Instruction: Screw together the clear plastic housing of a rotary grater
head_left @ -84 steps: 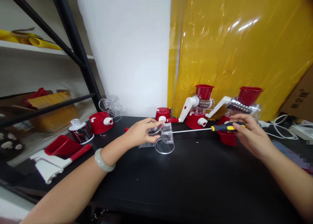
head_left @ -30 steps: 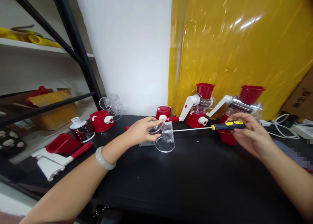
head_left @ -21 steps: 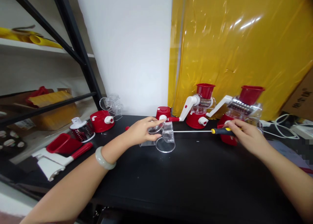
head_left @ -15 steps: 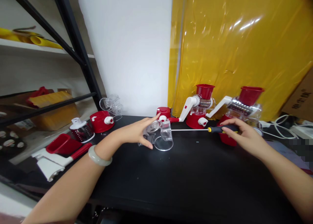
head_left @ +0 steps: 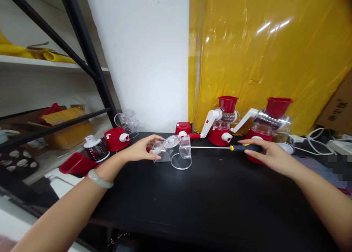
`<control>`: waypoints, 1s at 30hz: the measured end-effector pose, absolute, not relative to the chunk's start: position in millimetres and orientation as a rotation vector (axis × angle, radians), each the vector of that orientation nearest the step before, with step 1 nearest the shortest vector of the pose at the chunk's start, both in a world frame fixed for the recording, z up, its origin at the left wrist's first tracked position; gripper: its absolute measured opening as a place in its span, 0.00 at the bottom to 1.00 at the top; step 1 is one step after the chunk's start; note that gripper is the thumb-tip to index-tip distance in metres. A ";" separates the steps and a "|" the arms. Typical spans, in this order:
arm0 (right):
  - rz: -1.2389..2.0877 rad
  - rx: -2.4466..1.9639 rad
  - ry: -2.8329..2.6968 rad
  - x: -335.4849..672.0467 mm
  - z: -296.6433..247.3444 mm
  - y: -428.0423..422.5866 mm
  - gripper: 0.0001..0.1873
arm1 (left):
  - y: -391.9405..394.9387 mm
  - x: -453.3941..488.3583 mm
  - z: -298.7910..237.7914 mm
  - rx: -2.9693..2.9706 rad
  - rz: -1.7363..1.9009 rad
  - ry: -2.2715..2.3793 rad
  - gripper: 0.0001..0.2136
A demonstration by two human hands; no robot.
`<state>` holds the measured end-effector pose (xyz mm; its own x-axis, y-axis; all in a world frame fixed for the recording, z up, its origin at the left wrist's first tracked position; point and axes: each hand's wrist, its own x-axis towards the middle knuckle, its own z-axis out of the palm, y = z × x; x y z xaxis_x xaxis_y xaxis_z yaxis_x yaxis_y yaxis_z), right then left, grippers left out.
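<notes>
In the middle of the black table lies a clear plastic grater housing on its side, with round openings. My left hand, a pale bangle on its wrist, is closed around the housing's left end. My right hand grips the dark handle of a screwdriver with a yellow collar. The screwdriver's long shaft runs level to the left and meets the right side of the housing; its tip cannot be made out. Just behind the housing sits a small red base.
Two red-and-white rotary graters stand at the back right. To the left are a red base, a grater drum and a red hopper. A shelf rack borders the left; white cables lie at right.
My left hand has moved left from over the housing and closed on its left end. The right hand keeps the screwdriver against the housing's right side. The view has shifted slightly.
</notes>
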<state>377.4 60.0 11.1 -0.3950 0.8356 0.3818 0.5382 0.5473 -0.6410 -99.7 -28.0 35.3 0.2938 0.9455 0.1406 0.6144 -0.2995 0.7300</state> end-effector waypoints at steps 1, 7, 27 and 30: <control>0.576 -1.092 -2.128 377.1 10.7 60.5 0.25 | -27.0 -101.6 33.6 1.956 0.888 1.342 0.31; 0.800 -0.981 -2.205 364.3 -6.8 62.0 0.22 | -19.1 -90.0 52.0 1.519 1.498 1.115 0.27; 1.137 -0.668 -2.065 223.1 -36.6 35.4 0.16 | 11.4 -25.2 182.5 1.380 2.249 0.756 0.33; 1.131 -0.686 -2.062 221.6 -40.3 32.0 0.15 | 3.7 -29.4 182.3 1.488 2.209 0.758 0.34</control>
<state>221.6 32.0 -40.3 -0.6310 0.7118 0.3085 0.1226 0.4842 -0.8664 -29.4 3.7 182.3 -0.3737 0.5743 0.7284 -0.0061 -0.7867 0.6173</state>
